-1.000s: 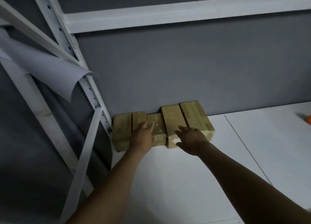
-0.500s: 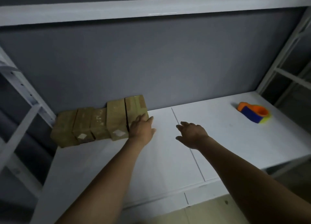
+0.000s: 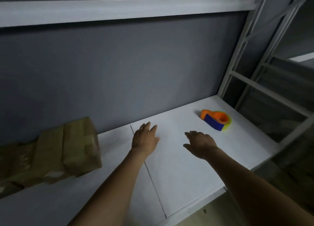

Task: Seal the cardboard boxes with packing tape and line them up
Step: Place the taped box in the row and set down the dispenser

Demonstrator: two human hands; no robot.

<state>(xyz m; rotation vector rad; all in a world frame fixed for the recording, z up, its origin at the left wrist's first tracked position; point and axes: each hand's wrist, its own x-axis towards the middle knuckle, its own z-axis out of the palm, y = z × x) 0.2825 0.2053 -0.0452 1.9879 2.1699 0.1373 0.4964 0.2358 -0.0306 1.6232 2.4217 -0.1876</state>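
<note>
Tape dispenser (image 3: 215, 119): orange, blue and yellow, lying on the white shelf board (image 3: 178, 171).
Cardboard boxes (image 3: 68, 149): a brown taped row, side by side against the grey wall (image 3: 136, 64), well left of the tape dispenser.
Left hand (image 3: 144, 138): palm down, fingers straight and loose, holding nothing, between the boxes and the tape dispenser.
Right hand (image 3: 200, 144): relaxed and empty, near the tape dispenser, left of it and nearer me.

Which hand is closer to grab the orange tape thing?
Probably the right hand: it hovers open nearer the orange tape dispenser, with bare shelf between. The left hand is farther, toward the boxes.
</note>
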